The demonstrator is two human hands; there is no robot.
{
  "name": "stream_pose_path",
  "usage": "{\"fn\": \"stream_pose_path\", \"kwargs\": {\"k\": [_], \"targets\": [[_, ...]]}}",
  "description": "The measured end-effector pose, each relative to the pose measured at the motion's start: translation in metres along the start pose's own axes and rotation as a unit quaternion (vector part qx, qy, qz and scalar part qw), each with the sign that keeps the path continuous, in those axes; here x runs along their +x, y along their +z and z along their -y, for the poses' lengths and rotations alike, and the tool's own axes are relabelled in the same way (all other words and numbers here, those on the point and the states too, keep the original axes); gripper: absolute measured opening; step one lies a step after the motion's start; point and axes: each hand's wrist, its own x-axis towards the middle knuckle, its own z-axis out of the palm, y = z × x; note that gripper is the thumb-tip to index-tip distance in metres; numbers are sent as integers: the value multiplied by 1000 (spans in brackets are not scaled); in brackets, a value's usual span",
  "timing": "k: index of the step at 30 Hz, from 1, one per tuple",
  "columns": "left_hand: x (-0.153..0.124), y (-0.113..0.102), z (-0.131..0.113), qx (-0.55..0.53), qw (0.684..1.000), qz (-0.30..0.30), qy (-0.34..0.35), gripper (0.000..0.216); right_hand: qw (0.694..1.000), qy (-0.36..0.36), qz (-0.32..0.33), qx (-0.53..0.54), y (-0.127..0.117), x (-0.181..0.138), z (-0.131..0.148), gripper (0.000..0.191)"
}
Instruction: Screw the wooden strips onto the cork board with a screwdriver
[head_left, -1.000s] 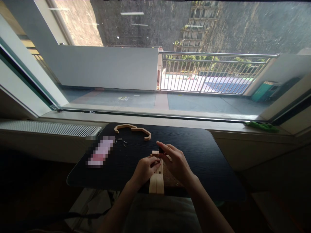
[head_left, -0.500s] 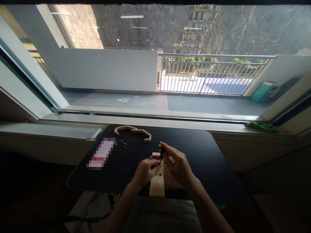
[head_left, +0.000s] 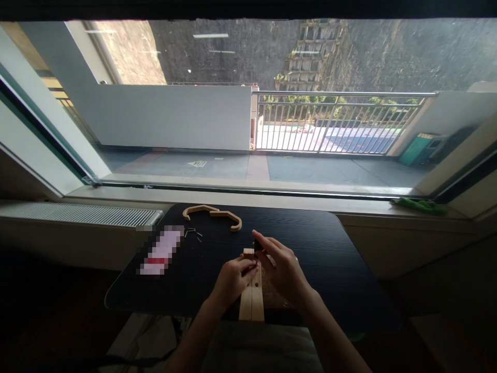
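In the head view, my right hand (head_left: 285,267) is closed around the dark handle of a screwdriver (head_left: 257,245), held upright over two pale wooden strips (head_left: 251,305) lying side by side. My left hand (head_left: 231,280) comes in from the left with its fingertips pinched at the screwdriver's lower end, against the wood. Whatever sits between those fingertips is too small to make out. A dark hole shows in the right strip, just nearer than the fingers. Under my right hand lies a brown board (head_left: 274,292), partly covered by it.
Two curved wooden pieces (head_left: 231,216) lie at the back of the black table (head_left: 330,264). Several loose screws (head_left: 193,233) rest left of centre, beside a blurred pink item (head_left: 163,251). Behind the table are a window sill (head_left: 272,201), a radiator (head_left: 81,213) and a green cloth (head_left: 419,206).
The whole view has shifted slightly, so things appear lower. Both hands keep their places on the wood; the right fingers have turned a little around the screwdriver handle.
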Motion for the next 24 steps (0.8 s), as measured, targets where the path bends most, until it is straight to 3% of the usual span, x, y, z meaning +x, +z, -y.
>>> {"fn": "stream_pose_path", "kwargs": {"k": [14,24], "targets": [[0,0,1,6,1000,10,16,16,1000,20,5,-9,1,-3,-2,48],[0,1,6,2,1000,17,17,19,999,25,3,47,-1,-2,1,53]]}}
